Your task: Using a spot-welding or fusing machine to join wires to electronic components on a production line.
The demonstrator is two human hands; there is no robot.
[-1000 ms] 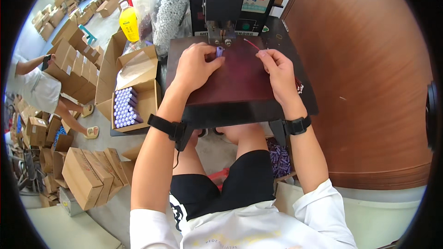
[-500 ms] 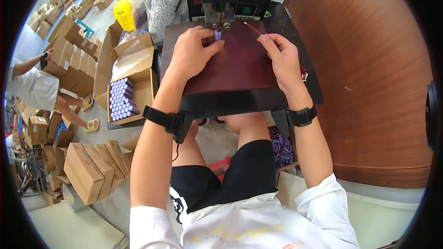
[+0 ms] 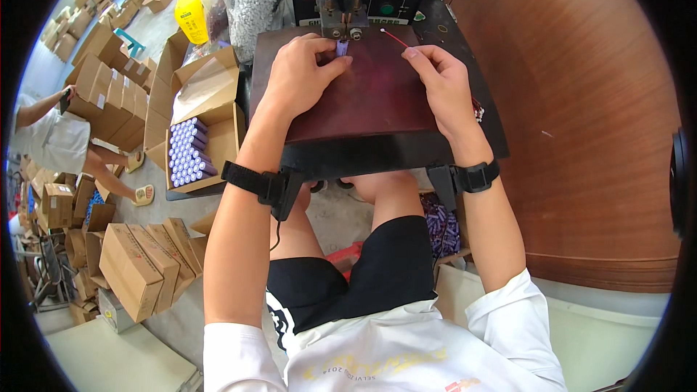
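My left hand (image 3: 301,72) rests on the dark red work board (image 3: 377,94) and pinches a small purple cylindrical cell (image 3: 341,47) right under the two metal tips of the black bench machine (image 3: 345,0). My right hand (image 3: 443,83) lies on the same board to the right, its fingertips holding a thin red wire (image 3: 394,37) that points toward the machine's tips. Both wrists carry black bands.
An open cardboard box (image 3: 218,134) holding several purple cells (image 3: 189,152) stands at my left. A yellow bottle (image 3: 192,16) is behind it. Stacked cartons (image 3: 138,265) cover the floor at left, where another person (image 3: 54,138) bends. A brown wooden panel (image 3: 581,116) rises at right.
The view has shifted closer to the machine. My left hand has pushed the purple cell up beneath the metal tips, and my right hand has moved up with the red wire.
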